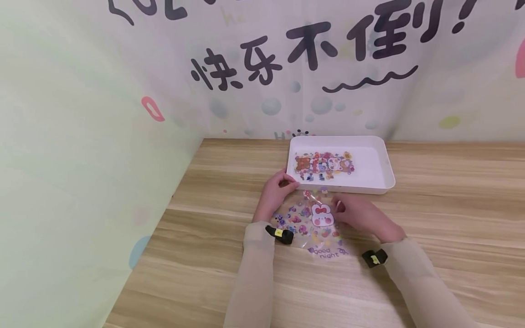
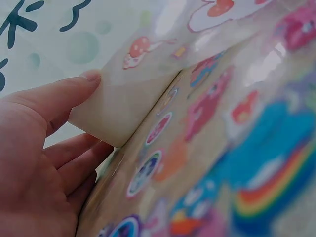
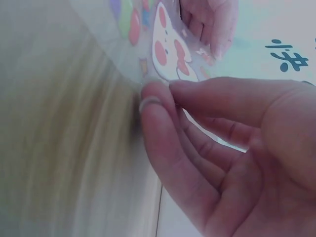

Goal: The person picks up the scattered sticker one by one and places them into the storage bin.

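Observation:
A clear sticker sheet (image 1: 303, 223) with a white rabbit face, small colourful figures and "Good night" lettering is between my hands, just in front of the white tray. My left hand (image 1: 275, 193) holds its far left corner, thumb on one side and fingers on the other. In the left wrist view that corner of film (image 2: 131, 103) is lifted, above a layer of rainbow and flower prints (image 2: 217, 163). At the right edge, beside the rabbit, my right hand (image 1: 362, 216) pinches the film between thumb and forefinger.
The shallow white tray (image 1: 373, 168) stands against the back wall. Inside lie more clear printed sheets (image 1: 324, 165) with bears and flowers. A wooden table (image 1: 197, 255) lies under everything, and a printed cloth (image 1: 254, 118) hangs behind it.

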`<state>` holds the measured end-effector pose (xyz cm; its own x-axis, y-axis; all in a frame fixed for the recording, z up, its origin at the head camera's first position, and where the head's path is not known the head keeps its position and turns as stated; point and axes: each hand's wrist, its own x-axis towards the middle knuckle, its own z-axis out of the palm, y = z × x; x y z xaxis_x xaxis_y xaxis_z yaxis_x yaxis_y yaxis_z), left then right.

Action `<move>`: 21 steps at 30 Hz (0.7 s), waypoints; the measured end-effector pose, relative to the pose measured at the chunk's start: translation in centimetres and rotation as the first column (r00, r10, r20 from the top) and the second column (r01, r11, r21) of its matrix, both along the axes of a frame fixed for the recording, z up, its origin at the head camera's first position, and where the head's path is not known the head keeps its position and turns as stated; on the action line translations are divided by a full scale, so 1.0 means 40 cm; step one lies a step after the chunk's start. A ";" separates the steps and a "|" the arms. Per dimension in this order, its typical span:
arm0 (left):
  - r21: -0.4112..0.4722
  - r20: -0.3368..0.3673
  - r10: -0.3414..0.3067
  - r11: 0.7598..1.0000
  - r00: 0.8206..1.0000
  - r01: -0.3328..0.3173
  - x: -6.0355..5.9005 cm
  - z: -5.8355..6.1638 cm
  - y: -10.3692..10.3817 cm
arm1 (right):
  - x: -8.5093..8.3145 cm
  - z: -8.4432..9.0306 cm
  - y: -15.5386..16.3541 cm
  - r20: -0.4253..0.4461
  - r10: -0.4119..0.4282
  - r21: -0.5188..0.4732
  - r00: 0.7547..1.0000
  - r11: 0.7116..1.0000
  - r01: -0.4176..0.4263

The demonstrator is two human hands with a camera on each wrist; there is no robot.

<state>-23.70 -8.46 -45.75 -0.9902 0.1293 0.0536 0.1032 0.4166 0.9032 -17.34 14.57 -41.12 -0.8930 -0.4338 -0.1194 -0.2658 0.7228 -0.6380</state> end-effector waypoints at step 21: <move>-0.022 0.033 0.031 0.999 0.999 -0.030 0.004 0.001 0.002 | -0.023 0.040 0.073 -0.024 -0.032 -0.161 0.999 0.987 0.028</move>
<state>-23.54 -8.38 -45.71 -0.9948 0.0998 0.0183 0.0604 0.4381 0.8969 -18.26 17.49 -39.53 -0.9079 -0.4182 -0.0267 -0.2635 0.6192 -0.7397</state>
